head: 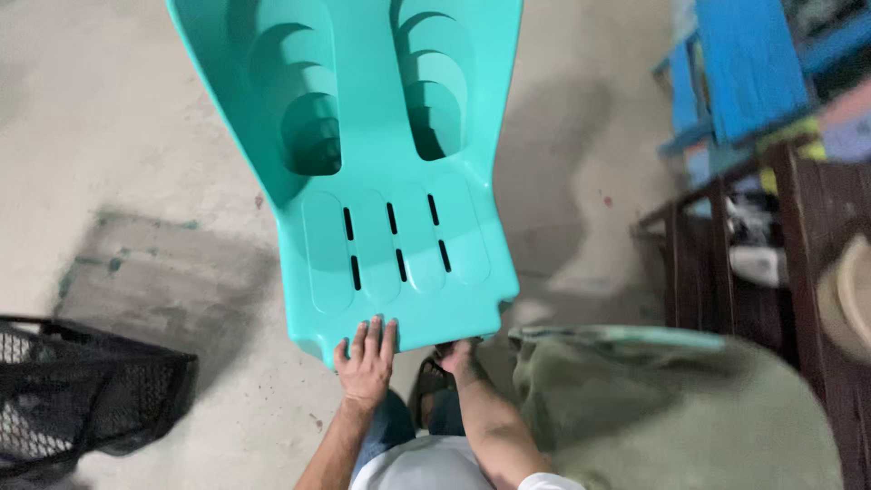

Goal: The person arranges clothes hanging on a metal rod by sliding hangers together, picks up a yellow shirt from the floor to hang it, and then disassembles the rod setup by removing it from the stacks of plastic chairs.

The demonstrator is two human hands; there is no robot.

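Turquoise plastic chair (363, 181) stands on the concrete floor (109, 118). Left hand (367, 358) lies flat, fingers spread, on its seat's near edge, steadying it. Right hand (456, 354) hooks under that edge; its grip cannot be told.

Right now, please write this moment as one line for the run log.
left hand: flat on edge of turquoise plastic chair shell | right hand: grips same edge, fingers hidden | beside: black mesh basket, olive cloth

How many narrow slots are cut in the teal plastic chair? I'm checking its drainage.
6 slots, in two rows of three across the chair panel above the left hand: upper row, lower row. More may lie beyond the frame.
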